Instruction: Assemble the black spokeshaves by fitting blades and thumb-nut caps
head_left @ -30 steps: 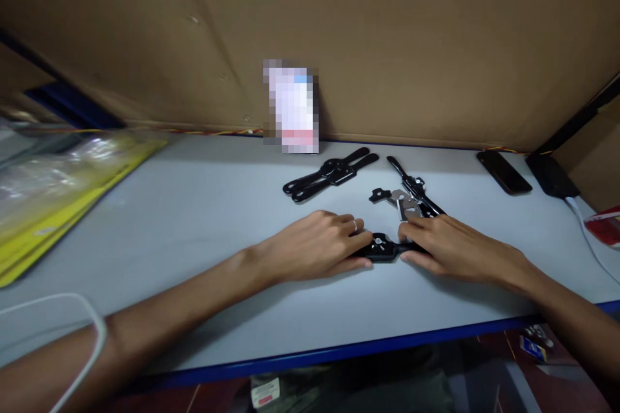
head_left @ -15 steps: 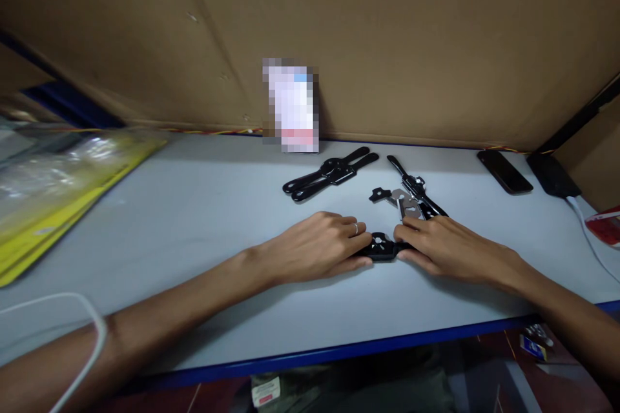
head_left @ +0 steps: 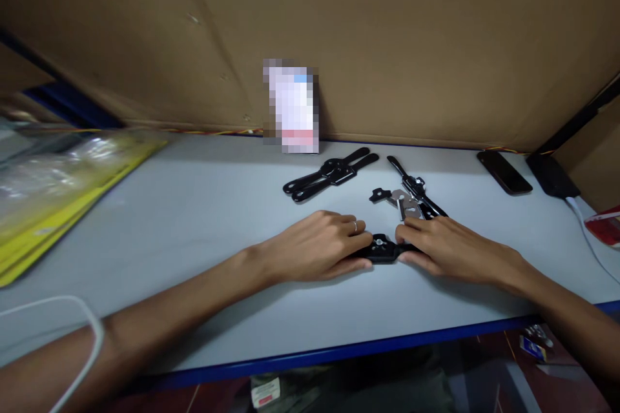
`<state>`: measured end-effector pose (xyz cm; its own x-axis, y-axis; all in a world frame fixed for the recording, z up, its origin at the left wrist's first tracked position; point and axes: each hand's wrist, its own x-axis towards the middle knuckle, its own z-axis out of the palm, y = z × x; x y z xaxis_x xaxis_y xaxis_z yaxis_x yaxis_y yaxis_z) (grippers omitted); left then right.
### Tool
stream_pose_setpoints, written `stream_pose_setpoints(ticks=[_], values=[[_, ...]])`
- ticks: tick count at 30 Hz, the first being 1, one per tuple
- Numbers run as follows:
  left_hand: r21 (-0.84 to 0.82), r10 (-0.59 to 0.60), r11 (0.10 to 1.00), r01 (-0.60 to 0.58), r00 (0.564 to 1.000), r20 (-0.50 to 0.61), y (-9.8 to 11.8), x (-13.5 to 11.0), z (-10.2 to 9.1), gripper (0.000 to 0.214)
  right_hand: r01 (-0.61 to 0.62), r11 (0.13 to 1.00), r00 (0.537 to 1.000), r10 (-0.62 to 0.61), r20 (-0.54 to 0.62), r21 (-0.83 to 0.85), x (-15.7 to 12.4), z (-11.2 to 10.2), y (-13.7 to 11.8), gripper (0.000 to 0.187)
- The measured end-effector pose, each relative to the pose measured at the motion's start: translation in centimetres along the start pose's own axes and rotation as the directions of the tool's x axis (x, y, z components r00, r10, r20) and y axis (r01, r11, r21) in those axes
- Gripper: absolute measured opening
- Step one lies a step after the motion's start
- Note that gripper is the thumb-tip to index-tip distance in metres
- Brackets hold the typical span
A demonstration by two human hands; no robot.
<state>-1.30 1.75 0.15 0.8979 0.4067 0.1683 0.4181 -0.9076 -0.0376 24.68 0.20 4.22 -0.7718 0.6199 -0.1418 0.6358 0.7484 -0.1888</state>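
Observation:
A black spokeshave [head_left: 382,251] lies low over the table, its middle with a silver screw showing between my hands. My left hand [head_left: 334,245], with a ring on one finger, is closed round its left handle. The right handle sits in the closed fingers of my right hand [head_left: 431,245]. Just beyond my right hand are flat metal blades [head_left: 411,208], a small black cap piece [head_left: 380,194] and another spokeshave [head_left: 415,186] lying at a slant. Farther left, black spokeshave bodies [head_left: 334,171] rest one against the other.
A dark phone [head_left: 504,172] and a black box with a white cable [head_left: 552,175] lie at the back right. A blurred-out panel [head_left: 295,106] leans on the cardboard wall [head_left: 411,45]. Clear plastic packaging on yellow [head_left: 92,190] covers the left side. A white cable [head_left: 99,329] crosses my left forearm.
Both hands stay on the spokeshave, which has shifted very slightly. The other parts on the table have not moved.

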Motion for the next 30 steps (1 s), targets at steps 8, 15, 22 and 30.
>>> stream_pose_setpoints(ticks=[8, 15, 22, 30], values=[[0.025, -0.011, 1.0, 0.011, 1.0, 0.021, 0.2, 0.0, -0.1, 0.046, -0.002, 1.0, 1.0, 0.001, -0.024, -0.012, -0.5, -0.3, 0.1, 0.019], [0.047, -0.012, 0.999, 0.012, 1.0, -0.014, 0.2, 0.0, 0.1, 0.052, 0.058, 0.998, 0.964, -0.061, -0.258, -0.019, 1.1, 2.2, -1.1, 0.028], [0.022, -0.022, 1.0, 0.022, 0.999, -0.025, -0.1, 0.2, 0.4, 0.057, 0.069, 0.997, 0.95, -0.074, -0.305, -0.027, 1.4, 2.9, -1.3, 0.027], [0.028, -0.007, 1.0, 0.008, 0.999, -0.041, -0.1, 0.2, 0.7, 0.06, 0.261, 0.951, 0.797, -0.311, -0.518, -0.169, 1.8, 3.7, -1.2, 0.03]])
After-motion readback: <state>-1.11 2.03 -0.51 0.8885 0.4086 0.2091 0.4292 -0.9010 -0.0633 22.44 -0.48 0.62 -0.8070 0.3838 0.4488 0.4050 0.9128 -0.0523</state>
